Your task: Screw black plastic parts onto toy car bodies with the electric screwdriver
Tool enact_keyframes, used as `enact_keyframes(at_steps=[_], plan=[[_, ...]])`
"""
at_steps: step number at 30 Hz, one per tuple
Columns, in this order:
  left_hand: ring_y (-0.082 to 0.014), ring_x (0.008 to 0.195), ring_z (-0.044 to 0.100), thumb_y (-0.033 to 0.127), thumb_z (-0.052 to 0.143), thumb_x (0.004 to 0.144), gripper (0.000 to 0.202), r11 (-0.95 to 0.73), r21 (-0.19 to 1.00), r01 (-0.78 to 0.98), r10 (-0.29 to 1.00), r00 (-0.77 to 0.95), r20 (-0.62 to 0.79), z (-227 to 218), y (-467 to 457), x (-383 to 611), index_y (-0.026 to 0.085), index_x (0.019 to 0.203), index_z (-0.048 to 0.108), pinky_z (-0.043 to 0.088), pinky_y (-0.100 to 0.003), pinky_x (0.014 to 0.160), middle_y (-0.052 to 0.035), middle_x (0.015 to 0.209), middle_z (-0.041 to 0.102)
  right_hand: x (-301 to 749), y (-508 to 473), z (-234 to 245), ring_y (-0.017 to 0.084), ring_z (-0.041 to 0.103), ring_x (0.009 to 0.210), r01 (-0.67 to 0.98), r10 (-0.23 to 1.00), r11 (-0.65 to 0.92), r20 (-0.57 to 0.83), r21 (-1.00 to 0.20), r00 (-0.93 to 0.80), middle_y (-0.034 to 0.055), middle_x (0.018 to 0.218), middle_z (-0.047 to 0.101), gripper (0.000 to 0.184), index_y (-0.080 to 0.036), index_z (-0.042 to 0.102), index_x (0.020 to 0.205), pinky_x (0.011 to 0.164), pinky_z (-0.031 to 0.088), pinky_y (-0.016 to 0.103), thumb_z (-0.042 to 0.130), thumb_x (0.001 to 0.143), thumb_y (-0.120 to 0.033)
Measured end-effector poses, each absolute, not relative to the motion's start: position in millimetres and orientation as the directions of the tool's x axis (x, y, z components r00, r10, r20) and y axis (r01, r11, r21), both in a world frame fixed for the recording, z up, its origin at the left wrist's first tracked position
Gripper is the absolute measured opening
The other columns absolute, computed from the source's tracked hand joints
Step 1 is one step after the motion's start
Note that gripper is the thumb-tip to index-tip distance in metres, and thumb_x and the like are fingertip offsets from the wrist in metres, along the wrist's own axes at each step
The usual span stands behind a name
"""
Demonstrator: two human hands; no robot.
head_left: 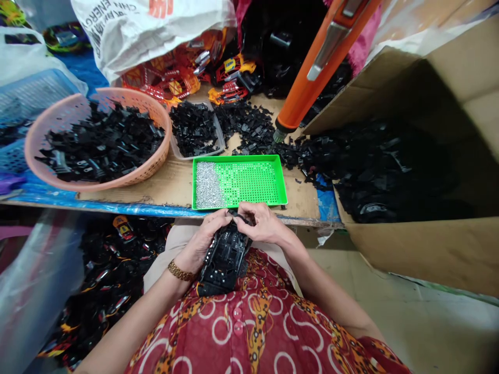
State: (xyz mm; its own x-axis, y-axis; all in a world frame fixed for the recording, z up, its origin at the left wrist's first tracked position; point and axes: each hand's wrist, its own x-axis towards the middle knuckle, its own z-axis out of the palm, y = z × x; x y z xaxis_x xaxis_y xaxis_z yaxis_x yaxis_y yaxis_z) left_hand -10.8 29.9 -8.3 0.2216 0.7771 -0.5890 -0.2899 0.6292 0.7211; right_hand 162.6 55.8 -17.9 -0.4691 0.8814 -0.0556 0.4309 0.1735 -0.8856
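Observation:
A black plastic toy car chassis point(225, 254) rests in my lap, tilted, its far end between my two hands. My left hand point(206, 236) is closed around its left side, thumb near the top. With thumb and fingers pinched at the chassis's far right corner is my right hand point(260, 222); any small part between those fingertips is hidden. Just beyond my hands lies a green perforated tray point(283, 182), with small silver screws point(208, 186) heaped at its left end. An orange electric screwdriver point(307, 72) hangs bit-down over the bench, apart from both hands.
A peach basket point(156, 158) and a clear shallow tub point(220, 132) hold small black parts; more lie loose behind the green tray. At right stands a cardboard box point(421, 249) with black pieces. Orange and red toy bodies point(171, 78) lie at the back. Black toys point(109, 265) fill the lower left.

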Motion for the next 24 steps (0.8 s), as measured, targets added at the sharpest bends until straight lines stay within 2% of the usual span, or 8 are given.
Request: enact_keyframes(at_steps=[5, 9, 12, 17, 24], plan=[[-0.0157, 0.068, 0.055, 0.034, 0.081, 0.061, 0.027, 0.624, 0.71, -0.327, 0.776, 0.155, -0.611, -4.9, 27.6, -11.6, 0.02, 0.072, 0.062, 0.044, -0.028, 0.066, 0.0046, 0.068, 0.058, 165.1, 59.0, -13.7, 0.008, 0.034, 0.054, 0.353, 0.87, 0.131, -0.064, -0.927, -0.489, -0.0077, 0.057, 0.038, 0.023, -0.021, 0.047, 0.067, 0.054, 0.026, 0.025, 0.057, 0.082, -0.035], [-0.0169, 0.072, 0.058, 0.039, 0.079, 0.065, 0.026, 0.636, 0.675, -0.374, 0.765, 0.196, -0.613, -6.9, 28.1, -11.4, 0.019, 0.073, 0.064, 0.046, -0.028, 0.067, 0.0034, 0.069, 0.06, 165.7, 62.0, -14.0, 0.007, 0.031, 0.053, 0.25, 0.871, 0.08, -0.054, -0.965, -0.489, -0.0081, 0.056, 0.036, 0.028, -0.021, 0.047, 0.065, 0.052, 0.025, 0.024, 0.059, 0.084, -0.038], [-0.0174, 0.072, 0.058, 0.044, 0.079, 0.066, 0.028, 0.652, 0.64, -0.406, 0.749, 0.217, -0.626, -9.1, 28.9, -10.3, 0.019, 0.072, 0.067, 0.049, -0.029, 0.069, 0.0023, 0.071, 0.063, 167.5, 63.3, -13.2, 0.007, 0.034, 0.054, 0.245, 0.856, 0.06, -0.076, -0.968, -0.511, -0.0075, 0.058, 0.039, 0.026, -0.02, 0.048, 0.066, 0.053, 0.027, 0.024, 0.06, 0.083, -0.036], [-0.0172, 0.069, 0.057, 0.046, 0.077, 0.068, 0.028, 0.634, 0.678, -0.373, 0.773, 0.271, -0.574, -12.0, 29.6, -10.7, 0.019, 0.074, 0.07, 0.047, -0.029, 0.066, 0.0024, 0.069, 0.063, 172.3, 66.3, -11.1, 0.008, 0.037, 0.053, 0.192, 0.826, -0.069, -0.164, -0.979, -0.539, -0.0064, 0.06, 0.044, 0.029, -0.02, 0.052, 0.072, 0.051, 0.027, 0.023, 0.064, 0.083, -0.043], [-0.0174, 0.08, 0.061, 0.039, 0.078, 0.071, 0.025, 0.677, 0.609, -0.413, 0.728, 0.257, -0.635, -13.5, 26.2, -11.3, 0.02, 0.08, 0.064, 0.049, -0.028, 0.073, 0.0025, 0.077, 0.064, 174.6, 70.2, -10.5, 0.008, 0.038, 0.057, 0.193, 0.78, -0.086, -0.187, -0.977, -0.597, -0.006, 0.061, 0.046, 0.027, -0.018, 0.053, 0.07, 0.054, 0.032, 0.023, 0.069, 0.08, -0.038]])
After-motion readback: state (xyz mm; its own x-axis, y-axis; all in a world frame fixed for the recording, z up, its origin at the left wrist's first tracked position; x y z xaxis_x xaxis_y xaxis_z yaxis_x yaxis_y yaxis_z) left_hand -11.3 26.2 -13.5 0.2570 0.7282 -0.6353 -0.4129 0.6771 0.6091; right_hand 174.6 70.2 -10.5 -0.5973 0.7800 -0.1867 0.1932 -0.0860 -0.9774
